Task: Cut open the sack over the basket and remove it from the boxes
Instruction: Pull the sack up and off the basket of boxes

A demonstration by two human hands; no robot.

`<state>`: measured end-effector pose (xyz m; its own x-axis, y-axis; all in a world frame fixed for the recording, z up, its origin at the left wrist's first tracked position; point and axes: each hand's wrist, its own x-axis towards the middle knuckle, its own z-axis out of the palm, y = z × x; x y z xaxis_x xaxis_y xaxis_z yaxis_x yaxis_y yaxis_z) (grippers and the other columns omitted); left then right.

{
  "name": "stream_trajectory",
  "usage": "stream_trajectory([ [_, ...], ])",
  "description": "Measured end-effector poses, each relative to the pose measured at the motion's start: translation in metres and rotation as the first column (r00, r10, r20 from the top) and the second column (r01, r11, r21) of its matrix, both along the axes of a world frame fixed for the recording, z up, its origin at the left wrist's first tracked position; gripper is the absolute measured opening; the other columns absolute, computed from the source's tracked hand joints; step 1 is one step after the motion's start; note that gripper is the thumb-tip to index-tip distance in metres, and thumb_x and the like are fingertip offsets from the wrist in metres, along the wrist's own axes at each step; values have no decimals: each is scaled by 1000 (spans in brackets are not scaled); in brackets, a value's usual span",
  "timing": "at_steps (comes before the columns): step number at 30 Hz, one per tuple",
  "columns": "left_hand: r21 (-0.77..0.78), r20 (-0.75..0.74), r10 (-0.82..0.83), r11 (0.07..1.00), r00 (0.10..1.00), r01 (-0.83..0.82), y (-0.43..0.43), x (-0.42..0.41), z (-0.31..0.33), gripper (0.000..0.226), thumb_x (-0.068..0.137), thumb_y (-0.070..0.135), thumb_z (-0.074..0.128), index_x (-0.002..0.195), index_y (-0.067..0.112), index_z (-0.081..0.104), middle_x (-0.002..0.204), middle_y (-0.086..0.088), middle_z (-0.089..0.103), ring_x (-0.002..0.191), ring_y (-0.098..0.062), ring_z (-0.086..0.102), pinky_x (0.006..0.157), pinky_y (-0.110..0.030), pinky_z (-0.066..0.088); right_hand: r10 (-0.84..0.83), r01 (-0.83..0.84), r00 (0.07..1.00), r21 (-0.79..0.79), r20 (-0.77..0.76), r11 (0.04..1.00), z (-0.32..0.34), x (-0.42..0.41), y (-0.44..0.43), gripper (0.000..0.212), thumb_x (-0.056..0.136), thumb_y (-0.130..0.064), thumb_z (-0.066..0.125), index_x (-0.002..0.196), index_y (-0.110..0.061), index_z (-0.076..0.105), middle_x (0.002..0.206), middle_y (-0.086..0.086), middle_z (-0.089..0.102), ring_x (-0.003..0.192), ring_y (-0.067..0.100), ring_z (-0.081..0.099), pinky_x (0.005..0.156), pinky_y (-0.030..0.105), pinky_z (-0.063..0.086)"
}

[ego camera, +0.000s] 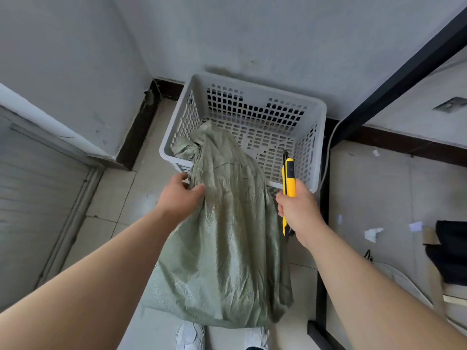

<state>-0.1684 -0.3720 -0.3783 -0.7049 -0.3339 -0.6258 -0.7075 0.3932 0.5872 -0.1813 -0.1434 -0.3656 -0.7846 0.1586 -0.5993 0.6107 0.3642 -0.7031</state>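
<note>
A green woven sack [227, 236] hangs bulging in front of me, its tied neck draped over the near rim of a grey perforated plastic basket [252, 92]. My left hand [180, 195] grips the sack's upper left side just below the neck. My right hand [297, 210] holds a yellow and black utility knife [289, 176] upright at the sack's right edge, its tip over the basket's near right corner. No boxes show; the sack hides its contents.
The basket stands on a tiled floor against a grey wall. A black metal frame [321, 248] runs along the right. Paper scraps [372, 233] and dark items [452, 251] lie at the far right. A shutter [30, 198] is at the left. My white shoes [190, 335] show below.
</note>
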Motion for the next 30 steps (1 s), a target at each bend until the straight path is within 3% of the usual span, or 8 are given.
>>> stream_trajectory([
  [5,-56,94,-161,984,982,166,-5,35,-7,99,71,43,79,149,17,24,149,-12,34,128,-29,44,105,-41,41,48,-44,997,-56,67,997,-2,24,6,63,84,7,45,129,-38,39,91,5,45,73,19,43,65,31,39],
  [7,-105,171,-254,956,952,274,-8,54,-19,112,63,41,85,150,16,19,151,-12,26,135,-30,36,112,-41,32,16,-13,994,-31,107,999,-16,39,10,59,83,1,55,132,-29,40,87,5,45,68,18,44,64,30,40],
  [11,-139,247,-304,929,920,344,-15,82,-56,123,59,31,89,153,21,10,154,-10,21,138,-32,31,115,-45,31,-96,77,976,102,195,992,-58,74,18,39,71,-9,80,99,-7,54,86,5,53,62,13,46,59,27,39],
  [13,-160,259,-311,920,915,358,-19,90,-74,113,60,28,88,150,17,21,151,-10,26,134,-32,37,113,-44,34,-93,65,960,113,263,991,-83,89,21,39,69,-10,82,95,-8,53,80,3,52,63,13,47,55,25,37],
  [16,-197,191,-298,922,935,334,-22,99,-97,59,72,25,80,123,11,54,134,-11,47,111,-32,55,99,-38,46,-55,16,943,123,327,992,-119,109,19,37,67,-10,83,89,-12,54,77,2,53,66,18,50,58,27,38],
  [20,-299,11,-197,935,980,191,-25,103,-104,11,90,13,56,100,8,57,101,-12,59,88,-35,59,70,-31,40,-100,67,972,154,213,986,-145,126,10,29,72,-5,76,72,-18,50,65,2,52,59,21,47,53,27,34],
  [24,-252,-50,-81,966,996,66,-21,101,-81,2,99,19,36,99,16,35,75,2,48,66,-21,47,61,-34,34,-153,143,983,101,98,985,-115,116,1,18,82,-7,63,73,-17,51,57,1,45,49,19,40,49,26,32],
  [30,-218,-130,38,974,991,-66,-30,68,-21,5,98,15,31,102,13,34,92,-10,49,84,-30,47,71,-37,35,-291,291,957,-29,12,956,-28,68,9,15,83,-8,62,78,-16,51,57,-1,33,50,16,29,49,26,24],
])
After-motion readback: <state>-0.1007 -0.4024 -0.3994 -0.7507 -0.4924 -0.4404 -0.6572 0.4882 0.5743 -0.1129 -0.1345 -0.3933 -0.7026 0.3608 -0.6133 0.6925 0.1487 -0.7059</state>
